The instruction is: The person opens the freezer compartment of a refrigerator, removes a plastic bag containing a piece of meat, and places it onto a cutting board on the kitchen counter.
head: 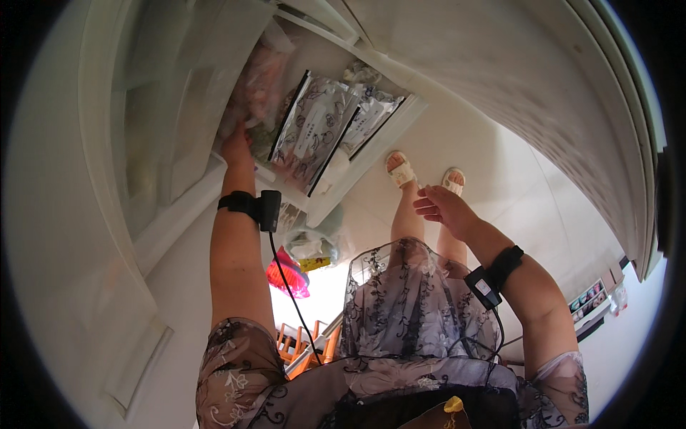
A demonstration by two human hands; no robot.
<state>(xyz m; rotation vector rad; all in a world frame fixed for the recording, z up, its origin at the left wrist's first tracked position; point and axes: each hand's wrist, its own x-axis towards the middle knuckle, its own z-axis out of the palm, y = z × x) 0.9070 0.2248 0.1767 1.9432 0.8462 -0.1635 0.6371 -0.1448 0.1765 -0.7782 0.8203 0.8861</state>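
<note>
My left hand (pixel 236 142) reaches into the left part of an open white drawer (pixel 370 139), by a plastic bag with pinkish contents (pixel 262 86). Its fingers are mostly hidden, so its grip does not show. Beside it in the drawer lie two patterned zip pouches (pixel 316 128) (pixel 370 120) with dark edges and white labels. A crumpled clear bag (pixel 362 72) is at the drawer's far corner. My right hand (pixel 439 206) hangs in the air above the floor, away from the drawer, fingers apart and holding nothing.
A large white door (pixel 509 69) stands open at the right. Frosted drawer fronts (pixel 187 123) are at the left. Below the drawer are a lined bin (pixel 321 236) and a pink plastic basket (pixel 288 273). Orange wooden furniture (pixel 300 343) and a rack of small items (pixel 589 300) are farther off.
</note>
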